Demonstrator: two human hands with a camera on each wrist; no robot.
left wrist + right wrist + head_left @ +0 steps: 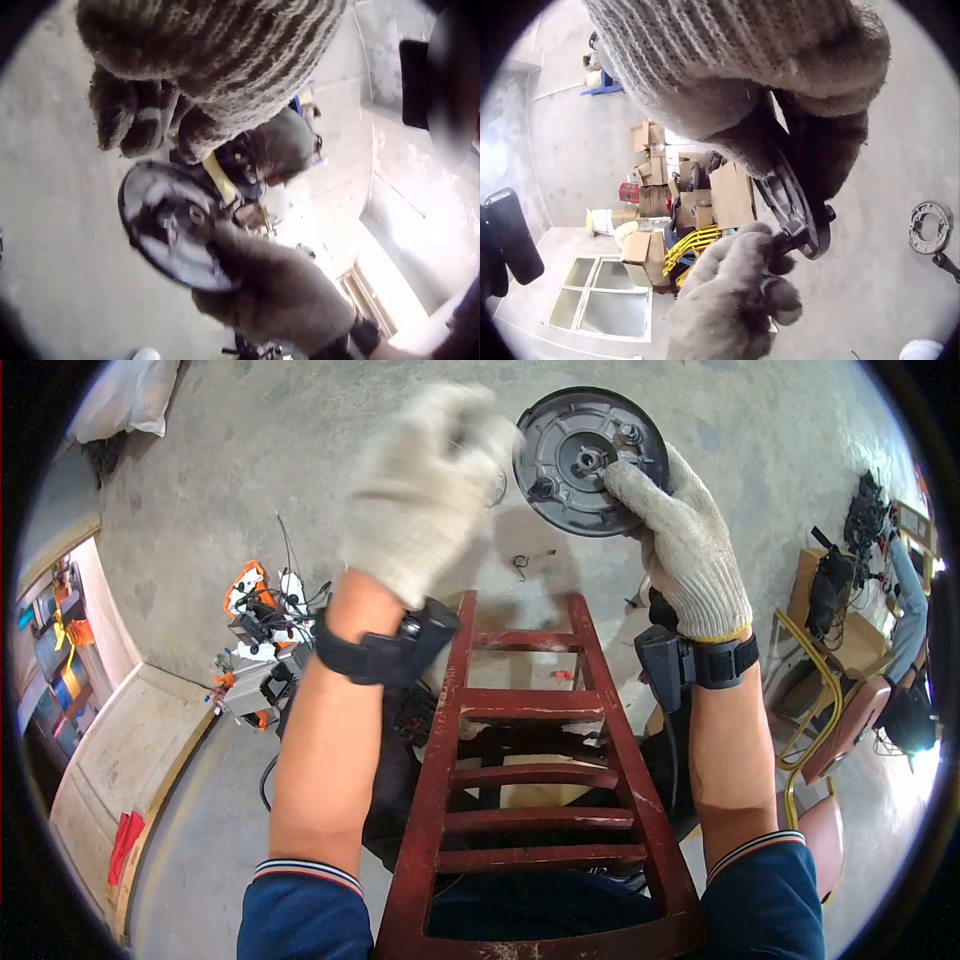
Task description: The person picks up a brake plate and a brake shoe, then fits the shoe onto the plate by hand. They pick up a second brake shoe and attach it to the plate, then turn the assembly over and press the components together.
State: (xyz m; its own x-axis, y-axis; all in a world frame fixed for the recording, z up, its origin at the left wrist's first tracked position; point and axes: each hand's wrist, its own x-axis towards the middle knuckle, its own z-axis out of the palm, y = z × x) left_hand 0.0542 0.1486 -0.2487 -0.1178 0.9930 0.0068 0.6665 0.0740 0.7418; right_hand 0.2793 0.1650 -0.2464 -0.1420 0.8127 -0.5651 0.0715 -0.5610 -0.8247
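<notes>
My gloved right hand [690, 540] grips a round dark drum brake backing plate [560, 498] by its right edge. The thumb lies over the plate's inner face, near the central hub. In the right wrist view the plate [791, 202] shows nearly edge-on. Blurred in the head view, my gloved left hand [425, 490] is raised just left of the plate with bent fingers. In the right wrist view the left fingertips [761, 240] overlap the plate's rim near a dark stud. I cannot tell whether the left hand holds anything.
A red wooden frame with crossbars [530, 705] stands between my forearms. Brake shoes [930, 227] and a small spring [521, 564] lie on the concrete floor. Orange-and-white equipment with cables [262, 600] is at left; a chair [848, 735] stands at right. Cardboard boxes [731, 193] fill the background.
</notes>
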